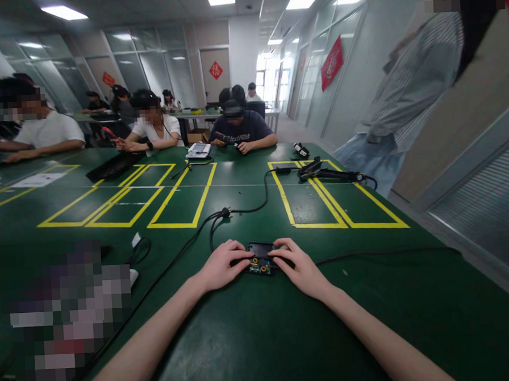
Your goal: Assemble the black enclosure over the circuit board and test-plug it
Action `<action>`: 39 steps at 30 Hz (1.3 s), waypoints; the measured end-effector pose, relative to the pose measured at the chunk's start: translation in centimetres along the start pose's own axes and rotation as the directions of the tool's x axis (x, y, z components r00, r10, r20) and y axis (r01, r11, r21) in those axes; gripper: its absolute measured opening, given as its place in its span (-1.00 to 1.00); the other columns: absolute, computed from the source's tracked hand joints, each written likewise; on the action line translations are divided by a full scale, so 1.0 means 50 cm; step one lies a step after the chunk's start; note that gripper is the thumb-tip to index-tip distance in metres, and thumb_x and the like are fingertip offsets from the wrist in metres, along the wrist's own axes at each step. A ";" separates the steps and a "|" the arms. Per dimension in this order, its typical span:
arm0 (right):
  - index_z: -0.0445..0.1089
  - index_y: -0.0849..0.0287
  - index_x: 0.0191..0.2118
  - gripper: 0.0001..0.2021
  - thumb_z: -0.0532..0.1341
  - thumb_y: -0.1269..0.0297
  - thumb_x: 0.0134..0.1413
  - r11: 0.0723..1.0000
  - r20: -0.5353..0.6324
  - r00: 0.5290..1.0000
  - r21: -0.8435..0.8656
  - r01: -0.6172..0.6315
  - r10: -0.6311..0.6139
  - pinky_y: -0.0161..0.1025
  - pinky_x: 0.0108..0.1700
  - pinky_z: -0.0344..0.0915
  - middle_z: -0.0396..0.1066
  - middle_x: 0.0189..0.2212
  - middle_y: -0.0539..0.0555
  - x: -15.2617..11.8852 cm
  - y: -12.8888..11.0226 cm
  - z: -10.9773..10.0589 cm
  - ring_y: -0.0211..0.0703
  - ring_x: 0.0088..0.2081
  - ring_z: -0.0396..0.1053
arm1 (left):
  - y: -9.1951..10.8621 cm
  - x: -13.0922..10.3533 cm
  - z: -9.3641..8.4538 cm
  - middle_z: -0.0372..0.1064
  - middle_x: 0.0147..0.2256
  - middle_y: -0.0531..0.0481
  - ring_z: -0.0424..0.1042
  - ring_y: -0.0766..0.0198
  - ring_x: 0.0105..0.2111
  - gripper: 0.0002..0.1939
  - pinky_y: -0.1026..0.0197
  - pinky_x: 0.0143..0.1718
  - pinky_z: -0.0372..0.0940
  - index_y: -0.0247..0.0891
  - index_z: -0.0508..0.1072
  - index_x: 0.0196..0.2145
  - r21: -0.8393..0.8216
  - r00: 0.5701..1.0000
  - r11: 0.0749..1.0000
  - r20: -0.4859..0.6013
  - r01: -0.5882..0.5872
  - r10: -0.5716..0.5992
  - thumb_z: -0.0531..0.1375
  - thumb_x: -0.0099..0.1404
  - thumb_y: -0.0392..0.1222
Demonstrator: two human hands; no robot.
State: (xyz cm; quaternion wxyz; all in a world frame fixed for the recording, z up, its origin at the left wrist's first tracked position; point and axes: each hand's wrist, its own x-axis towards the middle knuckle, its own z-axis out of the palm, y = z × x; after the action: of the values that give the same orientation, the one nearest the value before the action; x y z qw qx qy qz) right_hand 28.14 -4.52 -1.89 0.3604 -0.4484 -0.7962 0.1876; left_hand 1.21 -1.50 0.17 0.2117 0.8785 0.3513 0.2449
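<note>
A small black electronic device (261, 249) lies on the green table in front of me. Its lower part exposes a circuit board (261, 266) with two ring-shaped, copper-coloured parts. My left hand (223, 265) grips its left side, thumb and fingers closed on the edge. From the other side my right hand (300, 269) holds the right edge in the same way. Fingertips of both hands rest on the dark upper half and beside the board. The undersides of the device and the finger pads are hidden.
A black cable (189, 239) with a plug (225, 212) runs across the green table (228, 339). Yellow tape (320, 227) marks rectangles. Black tools (334, 175) lie at the far right, a black tray (114, 165) far left. Several people sit opposite; one person (415, 85) stands at right.
</note>
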 end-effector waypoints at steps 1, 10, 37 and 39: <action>0.55 0.10 -0.11 -0.79 0.15 0.28 0.36 0.999 -0.013 1.000 0.033 -0.014 0.014 -0.01 0.07 0.47 0.37 0.03 0.19 0.001 -0.001 0.002 0.00 0.02 0.46 | 0.001 0.000 0.000 0.49 -0.09 -0.11 0.44 0.15 -0.08 -0.73 0.09 0.03 0.35 -0.17 0.61 0.02 -0.010 1.000 1.000 -0.005 0.000 0.000 0.19 0.48 -0.15; 0.47 0.09 -0.09 -0.82 0.25 0.33 0.17 0.916 -0.119 0.972 0.373 -0.144 0.202 -0.11 -0.08 0.56 0.39 0.02 0.16 0.009 -0.010 0.027 -0.14 -0.18 0.52 | 0.007 0.004 0.000 0.59 -0.10 -0.10 0.53 0.16 -0.09 -0.80 0.13 0.03 0.39 -0.22 0.62 -0.09 -0.195 0.996 0.978 -0.035 0.075 -0.084 0.22 0.42 -0.17; 0.49 0.13 -0.23 -0.88 0.24 0.29 0.12 0.877 -0.025 0.978 0.448 -0.175 0.208 -0.10 -0.08 0.54 0.58 -0.16 0.13 0.004 -0.020 0.018 -0.07 -0.16 0.58 | 0.016 -0.002 -0.020 0.59 -0.21 -0.04 0.51 0.23 -0.25 -0.70 0.21 -0.14 0.38 -0.26 0.59 -0.05 -0.431 0.971 0.872 0.069 0.234 -0.227 0.32 0.29 -0.11; 0.46 0.13 -0.27 -0.91 0.21 0.34 0.11 0.909 -0.041 0.987 0.398 -0.124 0.153 -0.08 -0.06 0.53 0.57 -0.14 0.14 0.003 -0.023 0.012 -0.05 -0.13 0.57 | 0.017 -0.004 -0.024 0.58 -0.17 -0.05 0.50 0.23 -0.22 -0.66 0.21 -0.13 0.36 -0.25 0.60 -0.08 -0.446 0.976 0.868 0.087 0.218 -0.200 0.40 0.20 -0.13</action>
State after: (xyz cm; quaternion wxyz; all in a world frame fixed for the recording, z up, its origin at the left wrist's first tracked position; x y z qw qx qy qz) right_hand 26.97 -4.98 -1.50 0.4572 -0.4287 -0.6948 0.3527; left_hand 0.84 -1.97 1.51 0.4426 0.7662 0.3731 0.2789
